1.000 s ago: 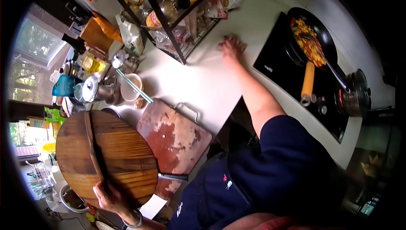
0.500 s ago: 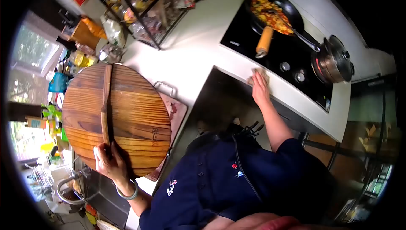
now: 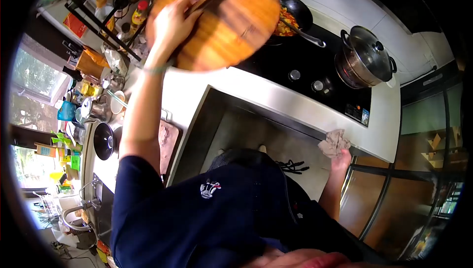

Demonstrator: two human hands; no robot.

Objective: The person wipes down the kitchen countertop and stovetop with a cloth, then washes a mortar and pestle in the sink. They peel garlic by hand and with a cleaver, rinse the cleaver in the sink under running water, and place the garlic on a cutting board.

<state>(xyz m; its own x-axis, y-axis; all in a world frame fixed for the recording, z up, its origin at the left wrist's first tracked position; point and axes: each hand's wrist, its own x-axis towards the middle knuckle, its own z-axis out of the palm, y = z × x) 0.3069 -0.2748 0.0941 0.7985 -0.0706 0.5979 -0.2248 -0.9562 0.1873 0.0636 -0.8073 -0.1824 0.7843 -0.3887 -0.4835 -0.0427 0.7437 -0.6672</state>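
Kitchen surface (image 3: pixel 186 89), two stove knobs (image 3: pixel 294 74), left hand (image 3: pixel 172 24) gripping one wooden lid (image 3: pixel 227 38) (markings (image 3: pixel 247 32) blurred), right hand (image 3: pixel 341 160) clutching one crumpled cloth (image 3: pixel 334 142)

The person (image 3: pixel 236 218) is wearing a dark navy top (image 3: pixel 167 214) with short sleeves (image 3: pixel 132 172); a small white motif (image 3: pixel 210 188) touched with red is decorating the front, and a blurred, greyish bracelet (image 3: pixel 155 69) is circling the left wrist (image 3: pixel 158 60).
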